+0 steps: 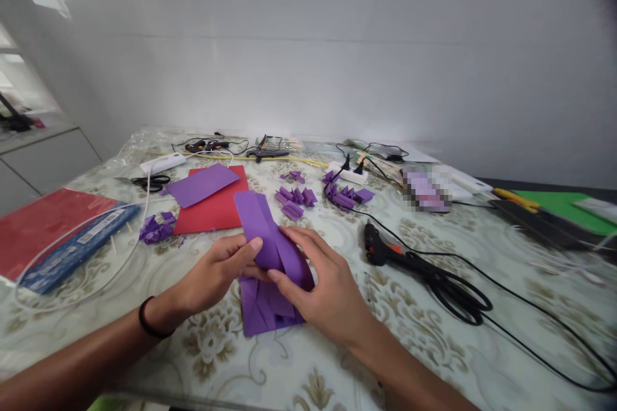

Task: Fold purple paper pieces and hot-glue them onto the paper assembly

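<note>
Nearest, both bare hands meet over a folded strip of purple paper [263,221]. The left hand [224,269], with a dark band [147,319] at its wrist, pinches the strip's left edge, thumb on top. The right hand [322,282] curves around its right side, fingers and thumb holding the bent part. The strip lies between the hands, its flat upper end reaching beyond them. Below it, a purple paper piece with creases [260,308] rests on the floral-patterned tablecloth [216,353].

Farther right lies a black hot glue gun [378,247] with a coiled black cord; to the left, a crumpled purple paper bundle [157,228] is near a blue printed packet [80,247]. Beyond the hands, a flat purple sheet [205,184] overlaps a red sheet [212,208], and small pleated purple paper pieces [294,199] sit right of it. Farther still stand black-handled scissors [152,182] and a white power strip [349,173] with black plugs, before a pale wall [308,76].
</note>
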Action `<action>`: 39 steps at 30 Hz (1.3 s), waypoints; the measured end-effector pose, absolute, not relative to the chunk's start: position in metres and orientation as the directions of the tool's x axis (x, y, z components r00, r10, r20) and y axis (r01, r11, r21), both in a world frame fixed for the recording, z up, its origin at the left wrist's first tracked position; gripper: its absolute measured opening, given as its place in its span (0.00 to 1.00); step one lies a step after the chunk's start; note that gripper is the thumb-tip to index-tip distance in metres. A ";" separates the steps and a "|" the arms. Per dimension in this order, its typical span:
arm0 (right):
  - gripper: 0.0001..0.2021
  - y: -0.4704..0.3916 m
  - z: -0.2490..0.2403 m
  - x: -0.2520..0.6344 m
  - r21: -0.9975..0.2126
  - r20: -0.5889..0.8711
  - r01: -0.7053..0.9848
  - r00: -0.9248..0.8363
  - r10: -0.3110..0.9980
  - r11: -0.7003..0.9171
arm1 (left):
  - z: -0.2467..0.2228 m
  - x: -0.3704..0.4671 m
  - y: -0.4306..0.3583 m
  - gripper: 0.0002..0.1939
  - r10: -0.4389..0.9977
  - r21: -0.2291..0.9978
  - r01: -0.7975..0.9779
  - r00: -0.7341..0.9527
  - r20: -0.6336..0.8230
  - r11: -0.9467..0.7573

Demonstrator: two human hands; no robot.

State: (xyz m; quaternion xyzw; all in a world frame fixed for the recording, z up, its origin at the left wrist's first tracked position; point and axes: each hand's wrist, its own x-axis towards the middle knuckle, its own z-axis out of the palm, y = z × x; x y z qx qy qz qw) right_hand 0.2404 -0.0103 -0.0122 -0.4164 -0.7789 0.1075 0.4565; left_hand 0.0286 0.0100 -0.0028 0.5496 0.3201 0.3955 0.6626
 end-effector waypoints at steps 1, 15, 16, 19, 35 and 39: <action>0.24 -0.011 -0.012 0.240 -0.565 0.614 0.538 -0.233 0.754 0.626 | -0.002 0.029 0.010 0.20 0.869 0.984 -0.167 0.495 0.028 0.063; 0.14 -0.011 0.003 0.246 -0.981 0.193 -0.060 -0.242 0.951 0.184 | 0.008 0.037 0.013 0.27 0.966 0.992 -0.094 0.235 0.107 -0.087; 0.14 -0.010 0.003 0.246 -0.981 0.188 -0.082 -0.249 0.950 0.173 | 0.008 0.036 0.013 0.26 0.968 0.992 -0.074 0.221 0.119 -0.105; 0.14 -0.007 0.004 0.248 -0.982 0.180 -0.099 -0.233 0.956 0.161 | 0.011 0.032 0.012 0.18 0.966 0.988 -0.010 0.209 0.152 -0.153; 0.25 0.011 -0.003 0.271 -0.991 0.129 0.020 -0.103 0.986 0.132 | 0.016 0.008 0.024 0.17 0.936 0.997 -0.028 0.345 0.073 -0.068; 0.25 0.012 -0.003 0.272 -0.989 0.135 0.038 -0.106 0.985 0.140 | 0.018 0.006 0.027 0.18 0.935 0.998 -0.001 0.352 0.052 -0.055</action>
